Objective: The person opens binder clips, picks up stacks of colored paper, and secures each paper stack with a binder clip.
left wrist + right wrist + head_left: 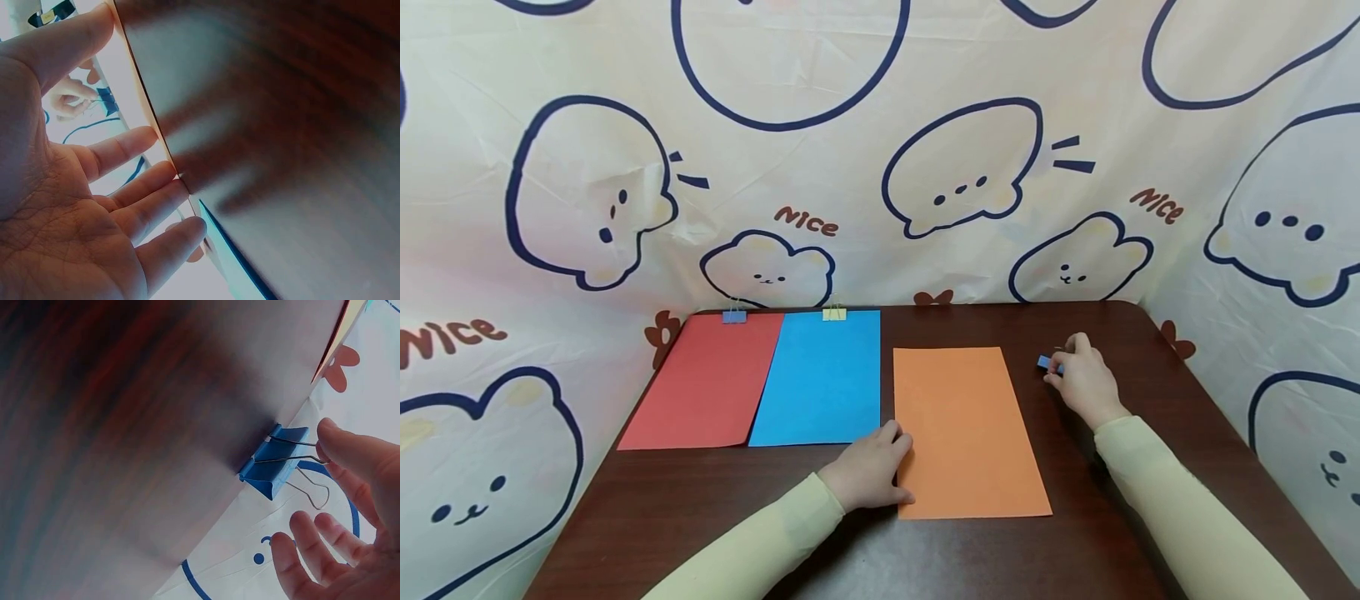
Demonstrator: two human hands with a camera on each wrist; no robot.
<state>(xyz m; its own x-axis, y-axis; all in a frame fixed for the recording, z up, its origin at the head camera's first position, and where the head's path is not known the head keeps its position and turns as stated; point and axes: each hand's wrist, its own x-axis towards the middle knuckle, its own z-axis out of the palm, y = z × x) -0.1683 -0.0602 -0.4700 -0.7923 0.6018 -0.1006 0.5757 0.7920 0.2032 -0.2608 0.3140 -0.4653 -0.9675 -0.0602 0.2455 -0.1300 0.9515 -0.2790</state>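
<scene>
An orange sheet [970,442] lies on the brown table, its edge seen from low down in the left wrist view. My left hand [868,471] rests along its left side. Its fingers [147,212] are spread and nearly straight, with the tips at the paper's edge. Beyond the sheet's upper right corner, my right hand [1084,379] pinches a wire handle of a blue binder clip [275,459] between thumb and index finger. The clip's spine is right at the tabletop, and the other fingers [312,550] are loosely extended.
To the left, a red sheet [707,383] and a blue sheet [823,383] lie side by side. A blue clip [734,317] and a yellow clip [834,314] sit at their top edges. A printed curtain [850,167] hangs around the table [700,508].
</scene>
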